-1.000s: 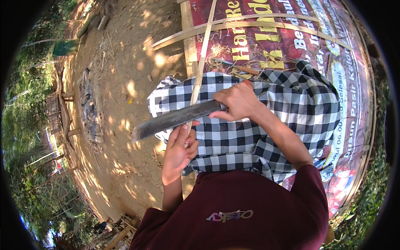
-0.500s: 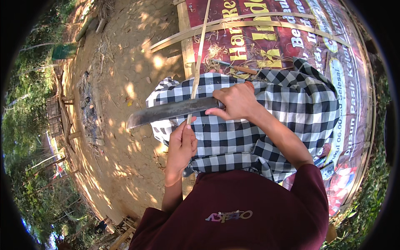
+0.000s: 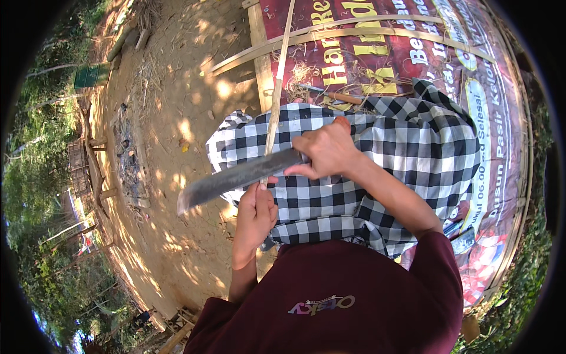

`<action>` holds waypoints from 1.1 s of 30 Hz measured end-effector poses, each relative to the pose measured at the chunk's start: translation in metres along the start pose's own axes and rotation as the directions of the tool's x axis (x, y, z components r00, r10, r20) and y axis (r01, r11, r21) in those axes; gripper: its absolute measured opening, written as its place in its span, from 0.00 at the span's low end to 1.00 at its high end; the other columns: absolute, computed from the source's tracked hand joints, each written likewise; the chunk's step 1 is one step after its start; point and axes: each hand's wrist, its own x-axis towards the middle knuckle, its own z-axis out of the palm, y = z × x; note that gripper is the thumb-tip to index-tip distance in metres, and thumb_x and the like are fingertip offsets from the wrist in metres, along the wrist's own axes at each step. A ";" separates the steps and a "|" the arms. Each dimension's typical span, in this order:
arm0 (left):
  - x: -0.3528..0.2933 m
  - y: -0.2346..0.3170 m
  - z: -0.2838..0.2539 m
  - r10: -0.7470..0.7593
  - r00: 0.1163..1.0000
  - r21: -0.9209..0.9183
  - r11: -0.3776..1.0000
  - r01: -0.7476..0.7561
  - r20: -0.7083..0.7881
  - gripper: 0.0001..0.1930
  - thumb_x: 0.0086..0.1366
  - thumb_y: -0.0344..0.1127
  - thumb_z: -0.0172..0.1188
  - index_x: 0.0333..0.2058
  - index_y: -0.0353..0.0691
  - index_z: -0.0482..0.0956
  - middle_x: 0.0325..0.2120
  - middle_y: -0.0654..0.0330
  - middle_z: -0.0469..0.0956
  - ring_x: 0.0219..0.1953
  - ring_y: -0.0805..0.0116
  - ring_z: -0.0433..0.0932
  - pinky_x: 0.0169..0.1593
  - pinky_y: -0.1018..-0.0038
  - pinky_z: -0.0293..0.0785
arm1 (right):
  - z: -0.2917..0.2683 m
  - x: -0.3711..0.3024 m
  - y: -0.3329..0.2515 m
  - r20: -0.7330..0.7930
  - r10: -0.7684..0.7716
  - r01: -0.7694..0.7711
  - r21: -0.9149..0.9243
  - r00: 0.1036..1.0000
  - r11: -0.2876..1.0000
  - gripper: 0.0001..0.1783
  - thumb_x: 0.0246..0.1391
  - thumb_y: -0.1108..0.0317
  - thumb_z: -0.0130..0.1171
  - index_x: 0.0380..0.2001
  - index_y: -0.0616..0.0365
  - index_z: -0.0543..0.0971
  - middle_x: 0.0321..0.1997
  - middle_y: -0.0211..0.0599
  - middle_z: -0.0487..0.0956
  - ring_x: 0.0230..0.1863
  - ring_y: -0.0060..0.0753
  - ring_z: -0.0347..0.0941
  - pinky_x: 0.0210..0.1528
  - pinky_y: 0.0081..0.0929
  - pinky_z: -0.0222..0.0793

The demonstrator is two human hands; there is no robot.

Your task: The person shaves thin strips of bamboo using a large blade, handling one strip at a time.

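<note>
My right hand (image 3: 327,150) grips the handle of a long dark machete (image 3: 239,177), whose blade points left across my lap. A thin bamboo strip (image 3: 277,76) runs from my left hand (image 3: 254,215) up and away over the ground. My left hand pinches the strip's near end just under the blade, and the blade's edge lies against the strip. A black-and-white checked cloth (image 3: 377,177) covers my legs beneath both hands.
A red printed banner (image 3: 377,53) lies on the ground ahead under my legs. Long bamboo slats (image 3: 330,35) cross it. A small knife with a wooden handle (image 3: 339,95) rests on the banner. Bare dirt (image 3: 171,118) and a green box (image 3: 91,75) lie to the left.
The machete blade has shifted a little along the strip and its tip has dipped lower to the left. Both hands keep their grip.
</note>
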 end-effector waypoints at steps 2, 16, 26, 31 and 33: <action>-0.002 0.001 -0.002 0.037 0.999 0.071 0.997 -0.036 -0.013 0.15 0.76 0.39 0.37 0.45 0.35 0.69 0.15 0.73 0.52 0.12 0.86 0.50 0.14 0.83 0.45 | -0.002 0.003 0.018 0.008 0.178 -0.178 -0.001 0.984 0.984 0.33 0.48 0.31 0.54 0.19 0.54 0.75 0.15 0.36 0.76 0.15 0.41 0.73 0.16 0.37 0.64; -0.031 0.006 -0.002 -0.047 0.999 0.060 0.997 0.047 0.002 0.16 0.76 0.37 0.35 0.48 0.34 0.70 0.16 0.71 0.52 0.12 0.85 0.49 0.15 0.83 0.44 | -0.023 0.013 0.074 -0.073 0.591 -0.590 0.027 0.804 0.807 0.31 0.58 0.41 0.50 0.29 0.64 0.81 0.14 0.50 0.74 0.21 0.55 0.76 0.28 0.44 0.72; -0.002 0.011 0.004 0.108 0.994 0.268 0.957 -0.109 0.017 0.16 0.75 0.35 0.38 0.49 0.30 0.70 0.14 0.72 0.56 0.15 0.85 0.55 0.19 0.83 0.55 | -0.011 0.007 0.001 0.061 0.177 -0.183 0.127 0.982 0.975 0.29 0.51 0.38 0.56 0.22 0.57 0.77 0.14 0.37 0.74 0.15 0.45 0.73 0.19 0.40 0.65; -0.013 0.004 0.000 0.063 0.998 0.181 0.982 -0.062 -0.001 0.15 0.75 0.34 0.38 0.47 0.30 0.69 0.15 0.72 0.56 0.16 0.86 0.55 0.19 0.84 0.55 | 0.005 0.002 0.029 -0.036 0.168 -0.168 0.024 0.985 0.986 0.32 0.48 0.34 0.55 0.21 0.56 0.76 0.16 0.37 0.76 0.17 0.44 0.74 0.19 0.39 0.67; -0.014 0.005 -0.003 0.055 0.998 0.167 0.984 -0.059 0.025 0.15 0.75 0.34 0.38 0.47 0.30 0.69 0.15 0.73 0.56 0.15 0.86 0.54 0.19 0.84 0.54 | 0.008 0.008 0.049 -0.140 0.318 -0.311 0.073 0.938 0.948 0.35 0.51 0.32 0.51 0.20 0.57 0.77 0.15 0.40 0.76 0.16 0.45 0.75 0.19 0.39 0.69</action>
